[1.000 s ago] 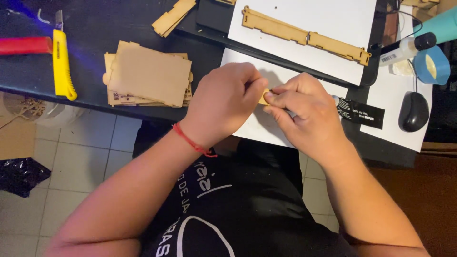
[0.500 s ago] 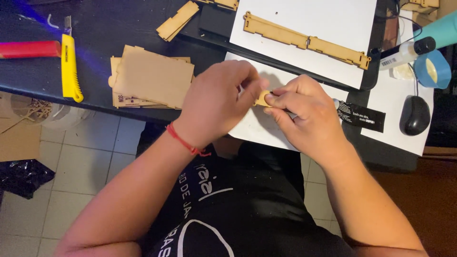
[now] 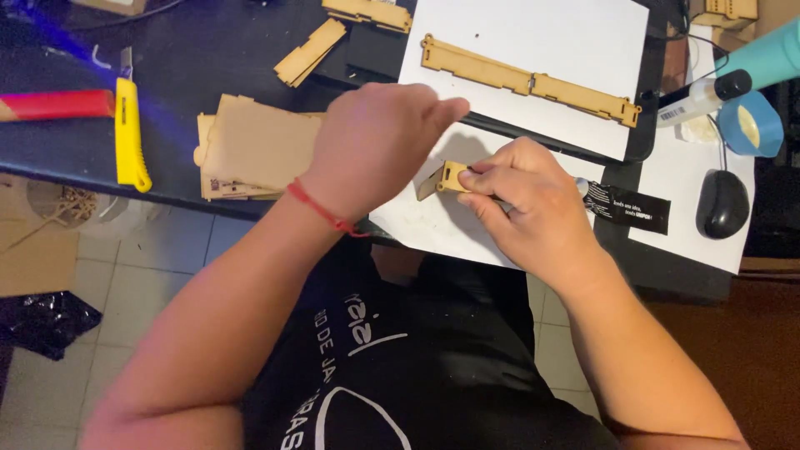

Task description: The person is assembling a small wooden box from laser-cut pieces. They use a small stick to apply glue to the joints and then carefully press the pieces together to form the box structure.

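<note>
The right hand (image 3: pixel 533 208) pinches a small notched wooden piece (image 3: pixel 443 178) between thumb and fingertips, holding it just above the white sheet of paper (image 3: pixel 433 229) at the near edge of the dark table (image 3: pixel 208 58). The left hand (image 3: pixel 379 142), with a red string bracelet (image 3: pixel 321 212) at the wrist, hovers loosely curled just beside the piece, thumb pointing right; it seems to hold nothing, though its palm is hidden. A long wooden strip (image 3: pixel 529 81) lies on another white sheet farther back. A stack of flat wooden panels (image 3: pixel 250 150) sits left of the hands, with a yellow utility knife (image 3: pixel 129 133) farther left. A black computer mouse (image 3: pixel 722 202) rests at the right.
</note>
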